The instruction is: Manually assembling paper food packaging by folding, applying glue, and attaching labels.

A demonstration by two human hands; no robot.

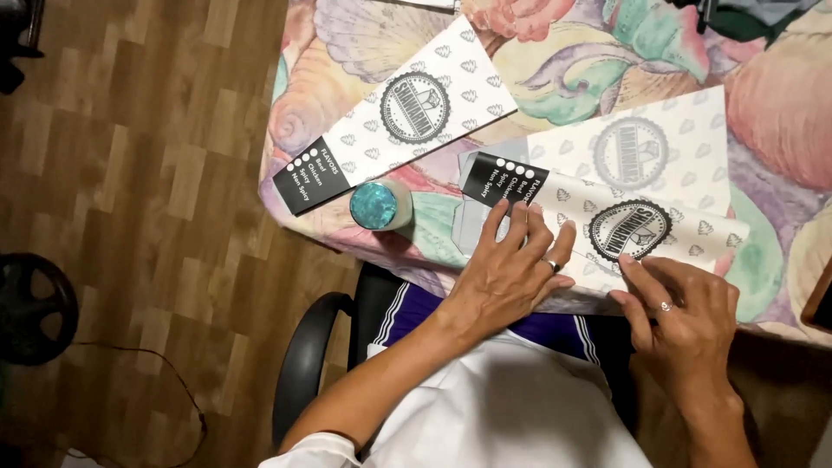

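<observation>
In the middle of the frame, the left hand (516,264) lies flat and open on a long white paper sleeve (607,230) with a black end, pressing it down so it cannot slide. At the lower right, the right hand (685,321) pinches the sleeve's near edge with its fingertips, as if to fold it. A second sleeve (399,121) lies at the upper left. A small jar with a shiny teal lid (377,206) stands near it on the flowery tablecloth (563,61).
</observation>
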